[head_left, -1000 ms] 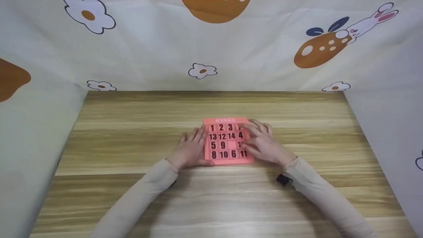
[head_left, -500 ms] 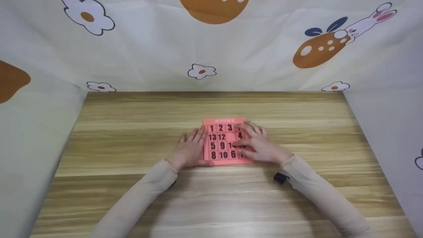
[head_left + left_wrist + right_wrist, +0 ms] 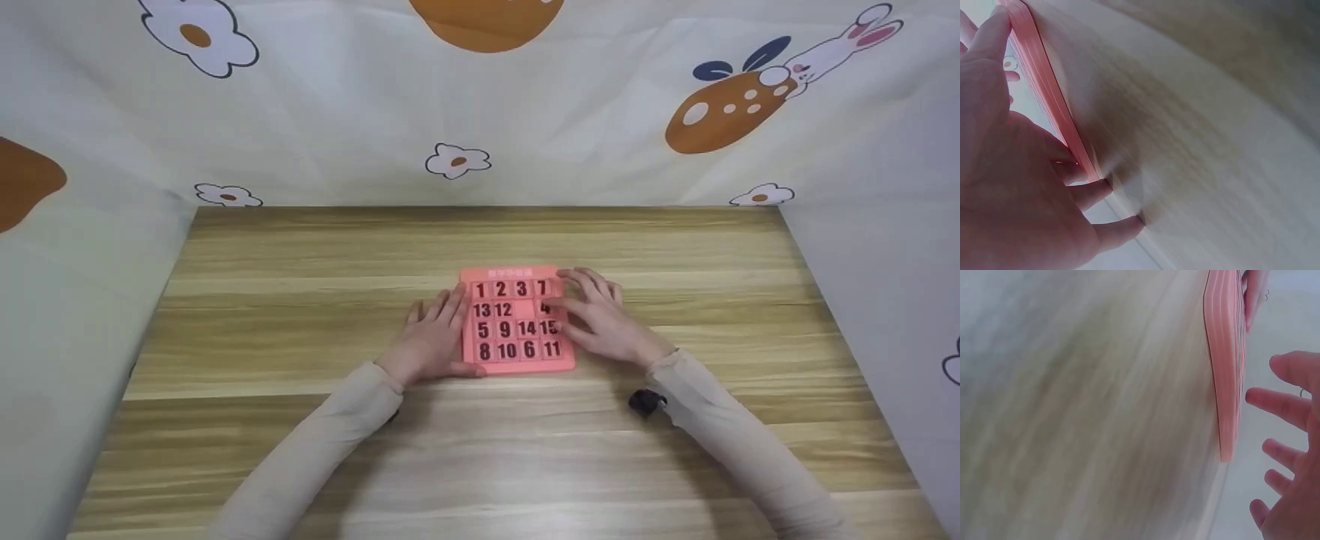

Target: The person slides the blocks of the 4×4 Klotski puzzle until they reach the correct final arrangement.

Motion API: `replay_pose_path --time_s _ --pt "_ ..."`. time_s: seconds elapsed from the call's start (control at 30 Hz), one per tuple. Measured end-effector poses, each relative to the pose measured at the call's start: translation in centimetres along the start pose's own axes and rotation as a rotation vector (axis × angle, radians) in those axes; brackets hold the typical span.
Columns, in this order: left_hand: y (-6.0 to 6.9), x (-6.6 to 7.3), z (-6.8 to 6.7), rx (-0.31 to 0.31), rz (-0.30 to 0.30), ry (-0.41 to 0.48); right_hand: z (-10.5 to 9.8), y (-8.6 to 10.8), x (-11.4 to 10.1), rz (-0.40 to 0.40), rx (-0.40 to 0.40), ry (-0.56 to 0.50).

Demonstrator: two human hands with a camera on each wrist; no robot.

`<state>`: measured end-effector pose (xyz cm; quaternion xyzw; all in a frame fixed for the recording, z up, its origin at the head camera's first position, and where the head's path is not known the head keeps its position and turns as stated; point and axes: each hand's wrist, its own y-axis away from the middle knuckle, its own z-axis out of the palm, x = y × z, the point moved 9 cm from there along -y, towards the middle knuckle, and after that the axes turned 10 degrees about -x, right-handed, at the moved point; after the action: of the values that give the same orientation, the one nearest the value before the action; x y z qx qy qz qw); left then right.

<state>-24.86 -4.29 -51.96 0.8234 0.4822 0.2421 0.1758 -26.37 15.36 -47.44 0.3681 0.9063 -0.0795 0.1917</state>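
Now touching pink number puzzle [image 3: 524,309] with wide-spread left grip [image 3: 429,341]; reaching over tiles [image 3: 546,328] just beneath right grip [image 3: 601,316], also wide.

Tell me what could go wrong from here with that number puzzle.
The right hand partly covers the 4 tile, beside the gap; a stray brush might slide that tile in. The pink board might skid on the table if the left hand, at its left edge, lifts away.
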Motion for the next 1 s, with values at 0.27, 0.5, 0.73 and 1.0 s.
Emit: replay_pose_path --time_s 0.27,0.5,0.73,1.0 --pt "0.0 -0.1 -0.1 0.028 0.010 -0.003 1.8 -1.9 -0.8 0.041 -0.156 0.025" --pt "0.0 0.0 -0.1 0.021 0.010 0.020 2.4 -3.5 -1.8 0.001 -0.212 0.060" --pt "0.0 -0.1 0.0 0.022 0.010 0.006 0.5 -3.5 -1.4 -0.005 -0.085 0.104" --pt "0.0 0.0 0.0 0.014 0.000 -0.020 1.3 -5.5 -1.6 0.021 -0.151 0.099"
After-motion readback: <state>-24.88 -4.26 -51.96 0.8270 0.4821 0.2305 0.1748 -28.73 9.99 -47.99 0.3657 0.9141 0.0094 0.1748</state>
